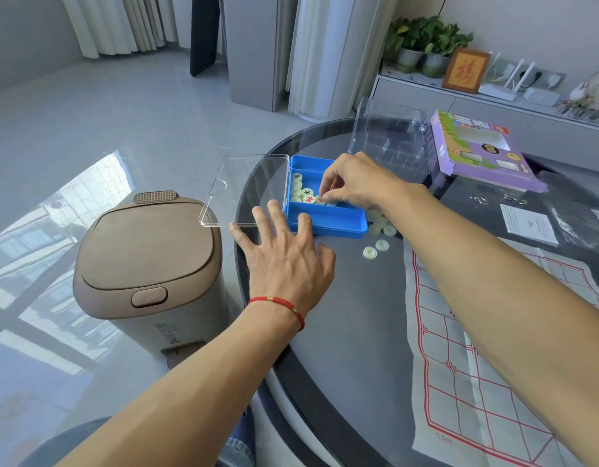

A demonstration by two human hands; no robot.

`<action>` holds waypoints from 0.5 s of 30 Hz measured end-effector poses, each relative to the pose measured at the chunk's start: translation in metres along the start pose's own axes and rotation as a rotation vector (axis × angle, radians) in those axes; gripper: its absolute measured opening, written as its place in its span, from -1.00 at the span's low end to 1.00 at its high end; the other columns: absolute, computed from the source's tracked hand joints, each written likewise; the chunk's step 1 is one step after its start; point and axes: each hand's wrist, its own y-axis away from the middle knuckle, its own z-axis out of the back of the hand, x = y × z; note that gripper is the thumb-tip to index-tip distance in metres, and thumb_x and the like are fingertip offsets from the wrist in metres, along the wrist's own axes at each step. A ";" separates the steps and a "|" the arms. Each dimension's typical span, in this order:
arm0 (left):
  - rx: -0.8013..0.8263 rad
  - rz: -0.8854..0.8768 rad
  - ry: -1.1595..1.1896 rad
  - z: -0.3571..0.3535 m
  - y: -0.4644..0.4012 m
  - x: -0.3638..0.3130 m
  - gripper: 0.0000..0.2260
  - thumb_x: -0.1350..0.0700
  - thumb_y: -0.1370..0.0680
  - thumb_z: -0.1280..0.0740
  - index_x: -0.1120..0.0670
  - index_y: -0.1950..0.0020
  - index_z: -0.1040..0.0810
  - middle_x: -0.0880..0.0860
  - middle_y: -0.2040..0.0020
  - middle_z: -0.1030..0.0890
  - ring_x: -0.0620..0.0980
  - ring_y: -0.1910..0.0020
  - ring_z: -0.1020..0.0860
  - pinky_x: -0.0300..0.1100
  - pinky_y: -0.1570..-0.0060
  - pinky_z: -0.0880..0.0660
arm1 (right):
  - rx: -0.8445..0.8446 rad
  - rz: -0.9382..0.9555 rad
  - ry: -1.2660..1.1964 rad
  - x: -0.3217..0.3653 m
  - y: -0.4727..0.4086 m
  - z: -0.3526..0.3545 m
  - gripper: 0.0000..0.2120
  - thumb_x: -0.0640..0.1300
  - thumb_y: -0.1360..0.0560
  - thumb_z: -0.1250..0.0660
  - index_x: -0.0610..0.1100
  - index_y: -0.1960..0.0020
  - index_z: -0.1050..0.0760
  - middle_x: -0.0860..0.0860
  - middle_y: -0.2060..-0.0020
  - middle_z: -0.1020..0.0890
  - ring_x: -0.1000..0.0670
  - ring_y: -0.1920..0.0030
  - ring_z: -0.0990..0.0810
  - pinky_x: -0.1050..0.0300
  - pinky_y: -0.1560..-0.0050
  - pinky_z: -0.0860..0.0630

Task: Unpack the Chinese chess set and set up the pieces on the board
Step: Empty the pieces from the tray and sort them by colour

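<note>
A blue plastic box [328, 221] stands on the dark round table [352, 332] with its clear lid [247, 188] swung open to the left. Pale round chess pieces [303, 193] lie in its far compartment. My right hand [355, 182] reaches into the box and its fingertips pinch pieces there. My left hand [284, 254] lies spread and flat, fingers touching the box's near wall and the lid. Several pale pieces [380, 235] lie loose on the table right of the box. The paper board [493, 358] with red lines lies at the right, partly under my right forearm.
A purple cardboard package [476, 153] and a clear plastic tray [389, 139] stand at the table's back. A white leaflet [530, 224], small metal rings [478, 198] and a plastic bag [581, 214] lie at the right. A brown bin [146, 264] stands left of the table.
</note>
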 end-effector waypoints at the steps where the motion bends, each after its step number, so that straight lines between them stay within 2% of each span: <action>1: 0.004 0.000 0.000 0.000 0.000 0.000 -0.53 -0.17 -0.54 -0.06 0.02 -0.37 -0.35 0.25 -0.54 -0.19 0.33 -0.53 -0.11 0.49 -0.37 -0.02 | -0.020 -0.001 0.027 0.000 0.000 0.000 -0.95 -0.13 -0.51 -0.50 -0.05 0.03 -0.71 0.06 0.17 -0.66 0.06 0.11 -0.63 0.23 0.26 -0.42; 3: 0.004 0.002 0.000 0.000 0.001 0.000 -0.53 -0.17 -0.54 -0.06 0.02 -0.36 -0.36 0.26 -0.54 -0.19 0.33 -0.53 -0.11 0.49 -0.37 -0.02 | -0.042 0.008 0.048 -0.002 0.000 0.000 -0.93 -0.12 -0.54 -0.47 -0.04 -0.02 -0.69 0.04 0.13 -0.65 0.02 0.08 -0.62 0.21 0.25 -0.40; 7: -0.003 0.004 0.004 0.000 0.000 0.000 -0.54 -0.16 -0.53 -0.07 0.03 -0.34 -0.38 0.27 -0.53 -0.21 0.34 -0.52 -0.13 0.48 -0.36 -0.03 | 0.038 0.066 0.051 -0.002 0.003 0.000 -0.82 -0.03 -0.54 -0.47 0.06 -0.13 -0.65 0.12 0.11 -0.63 0.06 0.07 -0.59 0.11 0.05 -0.49; 10: -0.011 0.001 0.001 0.000 0.000 0.000 -0.55 -0.15 -0.52 -0.08 0.04 -0.32 -0.38 0.27 -0.52 -0.22 0.34 -0.51 -0.14 0.48 -0.36 -0.05 | 0.001 0.089 0.048 -0.001 0.003 -0.005 -0.83 -0.09 -0.52 -0.50 0.02 -0.11 -0.68 0.09 0.15 -0.63 0.06 0.11 -0.62 0.15 0.09 -0.50; 13: -0.009 0.002 0.006 0.000 0.000 0.000 -0.55 -0.16 -0.53 -0.08 0.04 -0.32 -0.38 0.27 -0.52 -0.22 0.34 -0.51 -0.14 0.48 -0.36 -0.05 | -0.022 0.103 0.020 -0.004 0.003 0.000 -0.85 -0.08 -0.52 -0.50 -0.04 -0.08 -0.68 0.06 0.17 -0.65 0.03 0.11 -0.64 0.11 0.03 -0.56; 15: 0.000 -0.001 0.003 -0.001 0.000 0.001 -0.53 -0.17 -0.53 -0.06 0.03 -0.36 -0.36 0.26 -0.53 -0.20 0.34 -0.52 -0.13 0.48 -0.36 -0.04 | -0.136 0.094 -0.024 -0.013 0.003 0.012 -0.87 -0.08 -0.50 -0.49 -0.07 -0.04 -0.69 0.02 0.18 -0.68 0.01 0.12 -0.65 0.07 -0.02 -0.59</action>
